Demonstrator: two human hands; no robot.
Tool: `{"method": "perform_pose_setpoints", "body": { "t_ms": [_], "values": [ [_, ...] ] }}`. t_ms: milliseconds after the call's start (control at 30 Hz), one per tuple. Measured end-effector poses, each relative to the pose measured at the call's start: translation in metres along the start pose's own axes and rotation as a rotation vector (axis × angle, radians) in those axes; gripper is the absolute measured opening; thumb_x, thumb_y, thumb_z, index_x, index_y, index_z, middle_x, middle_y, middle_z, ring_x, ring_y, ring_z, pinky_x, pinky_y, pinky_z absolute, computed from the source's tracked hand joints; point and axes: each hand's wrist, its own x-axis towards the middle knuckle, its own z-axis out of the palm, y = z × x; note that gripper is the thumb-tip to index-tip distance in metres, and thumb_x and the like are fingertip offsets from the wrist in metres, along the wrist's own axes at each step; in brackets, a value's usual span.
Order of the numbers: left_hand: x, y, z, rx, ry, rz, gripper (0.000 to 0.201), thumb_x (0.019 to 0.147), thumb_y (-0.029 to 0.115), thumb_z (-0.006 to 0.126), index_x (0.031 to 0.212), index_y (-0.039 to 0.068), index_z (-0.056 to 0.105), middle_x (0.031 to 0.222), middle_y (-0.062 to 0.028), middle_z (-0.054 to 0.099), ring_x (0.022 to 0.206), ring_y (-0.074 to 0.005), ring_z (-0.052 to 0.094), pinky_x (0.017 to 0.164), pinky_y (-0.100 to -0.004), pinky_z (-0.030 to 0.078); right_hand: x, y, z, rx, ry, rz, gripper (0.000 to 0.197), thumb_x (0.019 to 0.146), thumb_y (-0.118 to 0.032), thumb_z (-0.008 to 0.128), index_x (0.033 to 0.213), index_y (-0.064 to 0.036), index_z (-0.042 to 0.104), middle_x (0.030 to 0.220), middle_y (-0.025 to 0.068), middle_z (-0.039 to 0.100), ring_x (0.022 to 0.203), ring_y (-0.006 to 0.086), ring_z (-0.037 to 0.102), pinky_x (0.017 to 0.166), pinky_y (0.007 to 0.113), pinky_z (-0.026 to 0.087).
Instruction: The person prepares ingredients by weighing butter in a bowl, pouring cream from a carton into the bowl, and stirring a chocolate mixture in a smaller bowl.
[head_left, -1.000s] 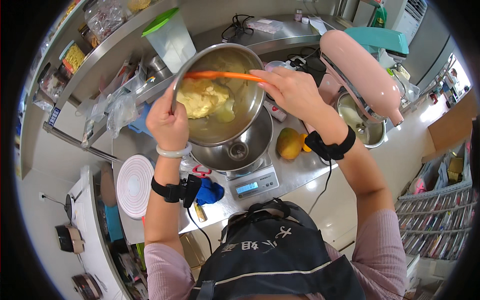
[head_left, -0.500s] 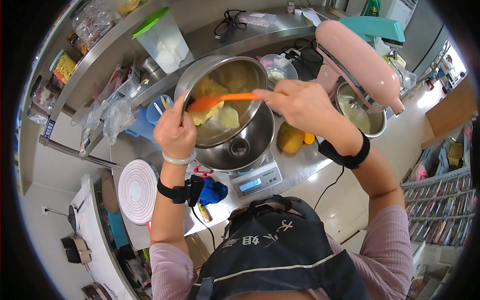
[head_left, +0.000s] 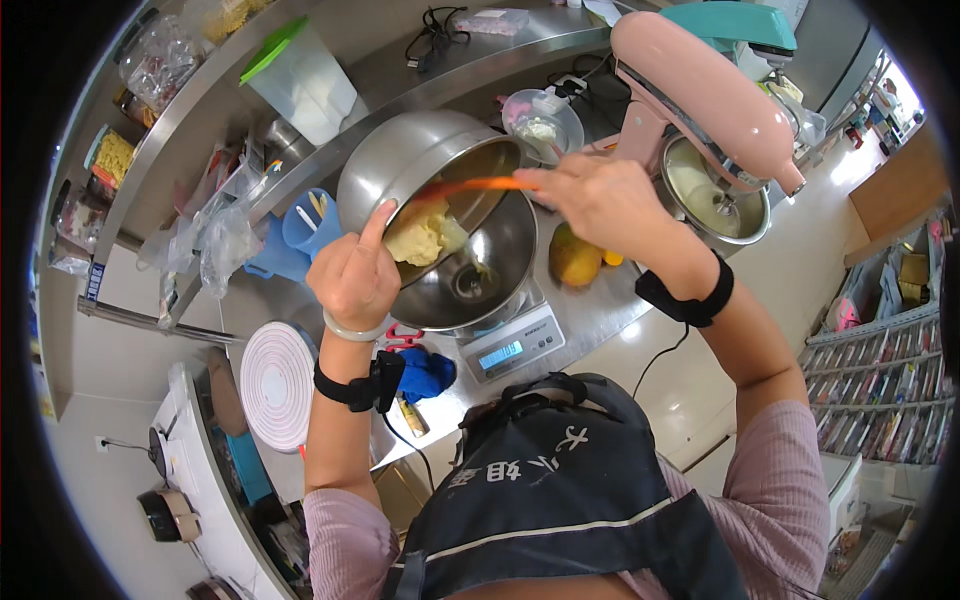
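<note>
My left hand (head_left: 352,283) is closed on the near rim of a steel mixing bowl (head_left: 400,160), thumb along the edge. That bowl is tipped steeply, its mouth toward a second steel bowl (head_left: 516,235) below. A soft pale-yellow mass (head_left: 418,240) gathers at the tipped bowl's lower lip. My right hand (head_left: 600,205) holds an orange spatula (head_left: 475,184), whose blade reaches into the tipped bowl against the mass. A little pale residue shows at the bottom of the lower bowl. This bowl rests on a kitchen scale (head_left: 515,345) with a lit display.
To the right stand a pink stand mixer (head_left: 700,90) and its steel bowl (head_left: 766,215); a yellow-green fruit (head_left: 574,260) lies nearer. Left are blue jugs (head_left: 276,255) and a white round board (head_left: 276,385). A blue cloth (head_left: 427,375) and red-handled scissors (head_left: 403,338) lie near the scale.
The upper bowl has tipped further, showing more of its outside. The yellow mass has slid down to its lip, and the spatula has moved with it.
</note>
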Motion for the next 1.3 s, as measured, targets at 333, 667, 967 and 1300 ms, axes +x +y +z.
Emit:
{"method": "perform_pose_setpoints", "body": {
  "t_ms": [333, 667, 967, 1300],
  "values": [
    [-0.009, 0.011, -0.001, 0.088, -0.002, 0.149, 0.048, 0.05, -0.009, 0.059, 0.093, 0.01, 0.071, 0.052, -0.0012, 0.035, 0.043, -0.0159, 0.038, 0.04, -0.0266, 0.032, -0.027, -0.008, 0.019, 0.097, -0.031, 0.167, 0.028, 0.079, -0.021, 0.059, 0.107, -0.0196, 0.062, 0.071, 0.0063, 0.058, 0.056, 0.0236, 0.057, 0.048, 0.034, 0.046],
    [-0.014, 0.01, -0.002, 0.093, 0.001, 0.21, 0.046, 0.051, -0.009, 0.058, 0.091, 0.01, 0.07, 0.051, -0.0012, 0.034, 0.043, -0.0156, 0.039, 0.04, -0.0271, 0.032, -0.06, -0.007, -0.012, 0.029, -0.181, 0.115, 0.03, 0.077, -0.02, 0.06, 0.107, -0.0197, 0.063, 0.065, 0.004, 0.054, 0.052, 0.0218, 0.054, 0.046, 0.032, 0.044],
    [0.003, -0.008, -0.012, 0.154, 0.129, -0.266, 0.038, 0.066, -0.01, 0.056, 0.099, 0.004, 0.066, 0.057, -0.0053, 0.05, 0.047, -0.0146, 0.045, 0.046, -0.0235, 0.036, -0.038, 0.004, -0.033, 0.261, 0.058, 0.243, 0.028, 0.08, -0.012, 0.059, 0.107, -0.0147, 0.063, 0.069, 0.0072, 0.056, 0.055, 0.0243, 0.054, 0.051, 0.032, 0.044],
    [0.015, -0.039, 0.002, -0.493, 0.159, -0.629, 0.036, 0.072, -0.011, 0.052, 0.106, -0.002, 0.062, 0.068, 0.0056, 0.052, 0.057, -0.0001, 0.04, 0.051, -0.0152, 0.031, 0.075, 0.014, -0.024, 0.015, 0.069, 0.013, 0.026, 0.08, -0.016, 0.054, 0.103, -0.0184, 0.064, 0.07, 0.004, 0.059, 0.062, 0.0213, 0.059, 0.052, 0.033, 0.047]
  ]
}}
